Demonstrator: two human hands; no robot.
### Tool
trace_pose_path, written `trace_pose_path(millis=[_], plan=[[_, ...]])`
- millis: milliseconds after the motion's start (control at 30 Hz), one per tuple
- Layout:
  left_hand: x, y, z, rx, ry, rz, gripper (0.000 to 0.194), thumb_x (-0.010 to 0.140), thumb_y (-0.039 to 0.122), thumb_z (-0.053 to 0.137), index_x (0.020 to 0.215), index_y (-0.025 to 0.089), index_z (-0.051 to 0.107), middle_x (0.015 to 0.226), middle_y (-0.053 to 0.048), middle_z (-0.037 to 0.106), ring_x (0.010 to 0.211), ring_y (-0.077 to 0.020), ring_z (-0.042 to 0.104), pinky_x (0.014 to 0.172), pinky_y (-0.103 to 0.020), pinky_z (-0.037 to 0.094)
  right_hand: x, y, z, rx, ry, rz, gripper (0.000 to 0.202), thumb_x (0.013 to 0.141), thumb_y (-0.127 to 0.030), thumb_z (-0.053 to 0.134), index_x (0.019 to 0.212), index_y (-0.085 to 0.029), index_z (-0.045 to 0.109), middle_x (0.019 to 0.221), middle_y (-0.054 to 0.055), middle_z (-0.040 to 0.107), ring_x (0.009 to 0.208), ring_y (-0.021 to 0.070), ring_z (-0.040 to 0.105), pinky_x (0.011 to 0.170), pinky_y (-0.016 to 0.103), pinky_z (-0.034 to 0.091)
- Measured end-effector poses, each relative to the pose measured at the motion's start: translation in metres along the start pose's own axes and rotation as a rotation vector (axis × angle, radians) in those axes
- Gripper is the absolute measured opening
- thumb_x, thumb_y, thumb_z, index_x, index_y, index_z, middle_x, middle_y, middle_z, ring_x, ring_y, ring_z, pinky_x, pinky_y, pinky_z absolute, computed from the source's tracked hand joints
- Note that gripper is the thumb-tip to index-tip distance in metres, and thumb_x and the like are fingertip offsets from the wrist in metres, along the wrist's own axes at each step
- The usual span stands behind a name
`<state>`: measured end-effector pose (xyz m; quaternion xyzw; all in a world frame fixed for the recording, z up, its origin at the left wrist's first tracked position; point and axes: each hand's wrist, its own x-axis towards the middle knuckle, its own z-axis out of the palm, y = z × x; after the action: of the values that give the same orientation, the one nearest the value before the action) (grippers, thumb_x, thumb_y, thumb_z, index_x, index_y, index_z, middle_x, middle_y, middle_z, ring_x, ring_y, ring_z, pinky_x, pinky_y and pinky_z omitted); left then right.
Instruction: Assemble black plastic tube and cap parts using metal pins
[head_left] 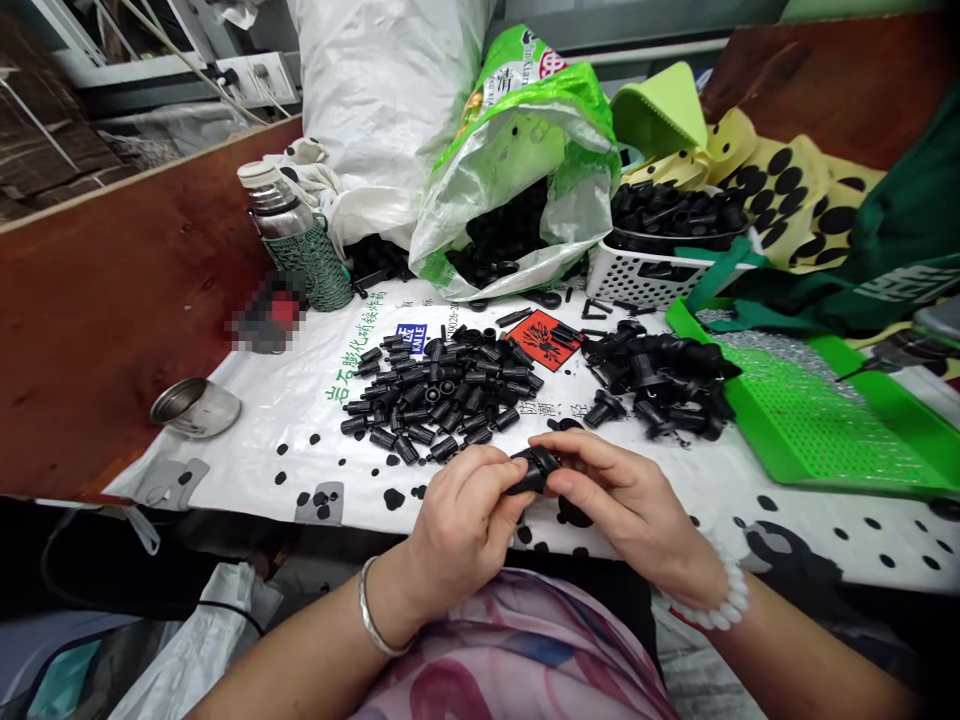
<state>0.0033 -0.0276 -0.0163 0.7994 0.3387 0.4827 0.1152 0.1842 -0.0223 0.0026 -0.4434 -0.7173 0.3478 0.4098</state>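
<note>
Over the front edge of the worktable, my left hand [474, 508] and my right hand [626, 505] come together on a small black plastic part [534, 468]. The left fingers and thumb pinch its left end, while the right fingertips grip its right end. Its exact shape is partly hidden by the fingers. Just beyond my hands lies a heap of short ribbed black cylinders [450, 385]. To its right is a second pile of larger black flanged parts [652, 375].
A metal cup [196, 407] and a thermos [296, 240] stand at the left. Behind the heaps are an open green-and-white bag [517, 150] and a white basket [637, 275] with black parts. A green tray [810, 420] lies at the right, near a power tool's thin bit [862, 368].
</note>
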Motion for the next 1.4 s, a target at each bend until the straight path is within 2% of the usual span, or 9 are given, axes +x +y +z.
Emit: trace_pose_path(millis=[133, 333, 433, 600, 767, 933, 1033, 1133, 1400], plan=[[0.002, -0.002, 0.001, -0.170, 0.035, -0.152, 0.018, 0.082, 0.013, 0.059, 0.099, 0.017, 0.056, 0.089, -0.007, 0.061, 0.083, -0.0168, 0.059, 0.072, -0.029, 0.052, 0.003, -0.003, 0.002, 0.023, 0.050, -0.019, 0.024, 0.084, -0.035, 0.059, 0.103, -0.021, 0.063, 0.089, 0.003, 0.065, 0.073, 0.0133, 0.062, 0.067, 0.025, 0.052], [0.007, 0.000, 0.005, -0.641, 0.038, -0.584, 0.020, 0.080, 0.019, 0.063, 0.098, 0.016, 0.056, 0.090, -0.005, 0.066, 0.078, -0.0138, 0.063, 0.072, -0.024, 0.052, 0.016, -0.013, 0.003, 0.022, 0.057, -0.126, 0.033, 0.081, -0.035, 0.063, 0.110, -0.021, 0.061, 0.092, 0.004, 0.064, 0.074, 0.0136, 0.061, 0.069, 0.026, 0.053], [0.009, 0.001, 0.006, -0.792, 0.094, -0.633, 0.021, 0.081, 0.018, 0.062, 0.101, 0.017, 0.055, 0.093, -0.005, 0.066, 0.083, -0.0140, 0.063, 0.076, -0.025, 0.051, 0.016, -0.015, 0.005, 0.033, 0.077, -0.128, 0.037, 0.081, -0.032, 0.063, 0.116, -0.021, 0.057, 0.095, 0.005, 0.064, 0.073, 0.0130, 0.061, 0.070, 0.027, 0.053], [0.011, -0.001, 0.004, -0.501, 0.243, -0.449, 0.019, 0.078, 0.014, 0.064, 0.095, 0.019, 0.056, 0.093, -0.002, 0.057, 0.088, -0.0137, 0.056, 0.078, -0.026, 0.047, 0.012, -0.012, 0.018, 0.085, 0.092, -0.103, 0.023, 0.081, -0.025, 0.063, 0.104, -0.022, 0.061, 0.091, 0.003, 0.063, 0.079, 0.0135, 0.060, 0.074, 0.025, 0.051], [0.012, -0.005, 0.005, -0.199, 0.295, -0.226, 0.025, 0.075, 0.007, 0.061, 0.096, 0.018, 0.053, 0.095, -0.004, 0.051, 0.090, -0.0153, 0.051, 0.079, -0.029, 0.044, 0.012, -0.015, 0.036, 0.281, 0.030, 0.061, 0.017, 0.085, -0.024, 0.057, 0.101, -0.024, 0.062, 0.089, 0.000, 0.065, 0.083, 0.0134, 0.061, 0.076, 0.023, 0.050], [0.010, -0.002, -0.003, -0.129, 0.192, -0.149, 0.032, 0.075, 0.006, 0.058, 0.105, 0.016, 0.051, 0.100, -0.008, 0.051, 0.094, -0.0173, 0.051, 0.082, -0.032, 0.046, 0.012, -0.016, 0.036, 0.399, 0.050, 0.098, 0.015, 0.085, -0.023, 0.057, 0.099, -0.023, 0.062, 0.088, -0.001, 0.066, 0.083, 0.0121, 0.061, 0.074, 0.020, 0.050], [0.009, 0.001, -0.014, -0.185, 0.107, -0.102, 0.045, 0.075, 0.007, 0.057, 0.119, 0.013, 0.047, 0.112, -0.013, 0.050, 0.107, -0.0225, 0.050, 0.091, -0.038, 0.044, 0.010, -0.014, 0.030, 0.317, 0.053, 0.061, 0.014, 0.086, -0.024, 0.056, 0.099, -0.021, 0.061, 0.087, 0.001, 0.065, 0.080, 0.0128, 0.061, 0.071, 0.021, 0.049], [0.012, 0.001, -0.025, -0.262, 0.109, -0.021, 0.049, 0.076, 0.007, 0.057, 0.123, 0.013, 0.045, 0.123, -0.016, 0.048, 0.115, -0.0268, 0.047, 0.097, -0.044, 0.043, 0.006, -0.014, 0.024, 0.165, 0.020, -0.006, 0.008, 0.085, -0.022, 0.056, 0.089, -0.019, 0.061, 0.078, 0.000, 0.063, 0.071, 0.0119, 0.058, 0.065, 0.020, 0.048], [0.028, 0.002, -0.026, -0.175, -0.031, 0.207, 0.033, 0.080, 0.000, 0.054, 0.109, 0.014, 0.052, 0.114, -0.015, 0.060, 0.108, -0.0208, 0.058, 0.090, -0.033, 0.052, -0.004, -0.022, 0.017, 0.010, 0.039, -0.099, 0.010, 0.086, -0.022, 0.051, 0.084, -0.016, 0.059, 0.071, 0.001, 0.059, 0.062, 0.0114, 0.054, 0.058, 0.022, 0.047]])
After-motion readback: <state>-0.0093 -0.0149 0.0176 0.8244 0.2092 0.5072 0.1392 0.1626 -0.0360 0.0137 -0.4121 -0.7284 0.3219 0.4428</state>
